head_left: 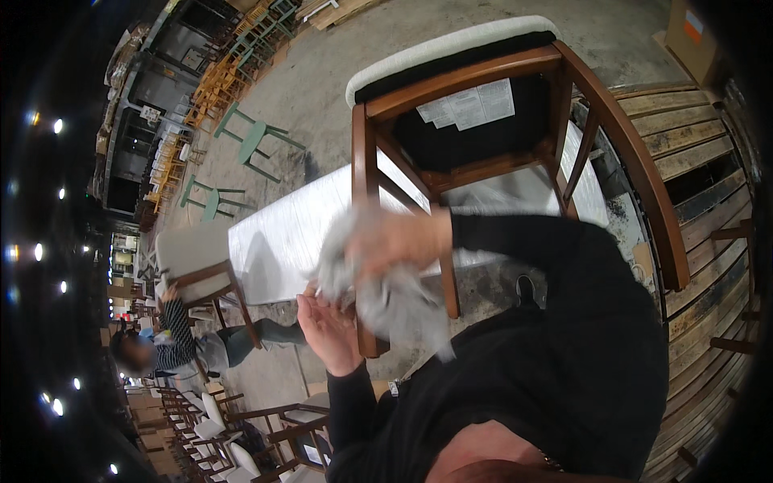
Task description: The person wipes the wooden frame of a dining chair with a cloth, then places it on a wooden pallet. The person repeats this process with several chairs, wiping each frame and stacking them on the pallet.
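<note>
Cloth (pixel 386 298), grey and blurred, is bunched in the right hand (pixel 394 241), fingers curled round it, against the wooden chair (pixel 483 80). Left hand (pixel 326 322) sits just beside the chair leg, fingers loosely spread; it touches the cloth's edge.

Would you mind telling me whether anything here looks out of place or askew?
Yes: the wooden chair is tipped over, its black seat underside and paper labels facing the camera. The right hand presses a grey cloth at its leg, blurred; the left hand is beside it.
</note>
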Motion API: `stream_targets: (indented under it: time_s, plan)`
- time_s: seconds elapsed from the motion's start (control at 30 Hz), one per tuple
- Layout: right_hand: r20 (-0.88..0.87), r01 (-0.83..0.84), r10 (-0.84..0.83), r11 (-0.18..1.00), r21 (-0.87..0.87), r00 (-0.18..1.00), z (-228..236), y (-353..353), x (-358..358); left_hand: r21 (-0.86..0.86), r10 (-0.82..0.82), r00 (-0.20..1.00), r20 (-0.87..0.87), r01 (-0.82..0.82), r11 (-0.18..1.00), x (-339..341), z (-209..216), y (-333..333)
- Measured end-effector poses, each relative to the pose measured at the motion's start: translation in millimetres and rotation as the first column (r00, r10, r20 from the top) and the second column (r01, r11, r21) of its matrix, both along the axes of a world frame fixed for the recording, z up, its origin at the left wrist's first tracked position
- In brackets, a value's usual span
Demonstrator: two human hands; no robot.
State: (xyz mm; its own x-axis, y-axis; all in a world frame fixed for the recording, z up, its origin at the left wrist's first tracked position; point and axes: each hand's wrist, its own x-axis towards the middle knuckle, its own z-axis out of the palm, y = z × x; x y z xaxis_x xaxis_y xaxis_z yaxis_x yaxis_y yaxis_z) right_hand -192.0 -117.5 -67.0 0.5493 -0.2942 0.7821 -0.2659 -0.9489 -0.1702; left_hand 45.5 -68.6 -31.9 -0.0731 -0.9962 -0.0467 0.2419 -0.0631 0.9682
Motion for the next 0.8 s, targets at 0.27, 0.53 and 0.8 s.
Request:
stream_targets:
  time_s: [0.27, 0.53, 0.8]
  plan:
    - [-0.398, 0.487, -0.602, 0.796, -0.358, 0.692, 11.2, -156.1, -95.8, -0.451, 0.184, 0.837, 0.515, 0.081, 0.889, -23.4, 8.9, 18.1]
    - [0.240, -0.021, 0.051, 0.992, -0.126, 0.969, -8.1, 36.0, 39.3, -0.384, 0.110, 0.849, 0.516, 0.115, 0.916, -30.3, 14.6, 19.2]
    - [0.883, 0.226, -0.467, 0.866, 0.446, 0.043, -54.6, -38.3, -33.2, -0.110, -0.245, 0.868, 0.431, 0.320, 0.941, -30.0, 17.6, 14.1]
